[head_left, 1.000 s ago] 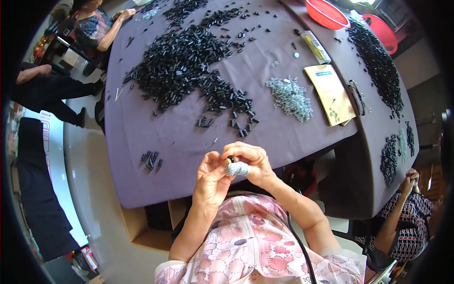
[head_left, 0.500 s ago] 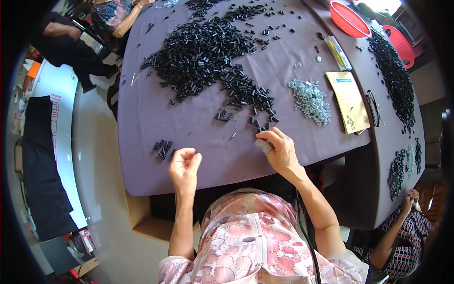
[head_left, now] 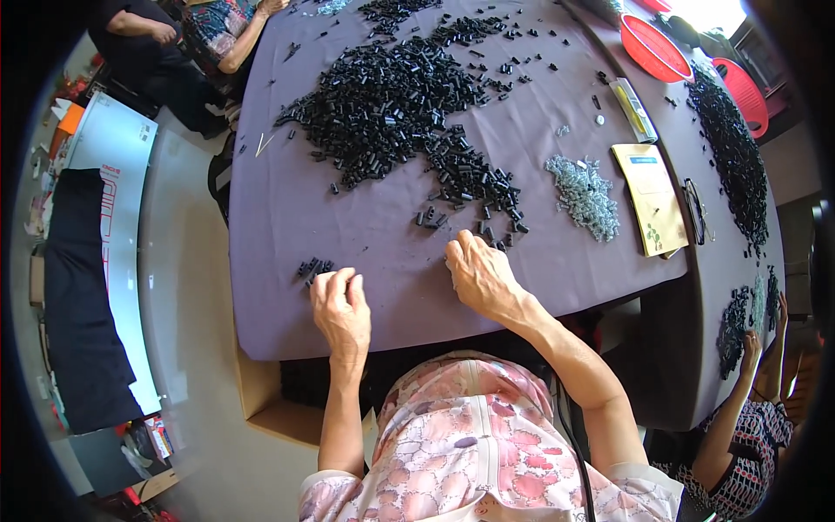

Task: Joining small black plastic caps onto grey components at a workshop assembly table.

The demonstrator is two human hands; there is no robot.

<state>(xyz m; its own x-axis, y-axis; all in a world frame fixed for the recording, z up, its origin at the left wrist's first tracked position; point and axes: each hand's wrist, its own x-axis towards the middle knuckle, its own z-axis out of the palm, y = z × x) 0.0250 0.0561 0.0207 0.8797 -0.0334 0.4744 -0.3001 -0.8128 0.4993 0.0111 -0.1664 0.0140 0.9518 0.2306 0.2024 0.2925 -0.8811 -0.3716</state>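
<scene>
My left hand (head_left: 341, 306) is closed, fingers curled and thumb pressed in, right beside a small group of black tube-shaped pieces (head_left: 315, 268). What its fingertips hold, if anything, is hidden. Over the cloth to the right, my right hand (head_left: 485, 277) is bent palm down with its fingers curled under. Its contents cannot be seen from above. Just beyond it lie a few loose black pieces (head_left: 430, 217), at the near end of a large heap of the same pieces (head_left: 374, 104). A smaller heap of clear, greyish little parts (head_left: 584, 196) lies farther right.
The purple-grey cloth (head_left: 287, 322) covers the table. On its right are a yellow booklet (head_left: 651, 200), eyeglasses (head_left: 696, 211), a long slim box (head_left: 633, 109) and a red basket (head_left: 654, 48). More black pieces (head_left: 731, 157) cover the adjoining table. Other people are at the far left and lower right.
My right hand has moved left and turned palm down, hiding the grey bunch seen in it before. My left hand has shifted closer to the small black group. The view has shifted slightly.
</scene>
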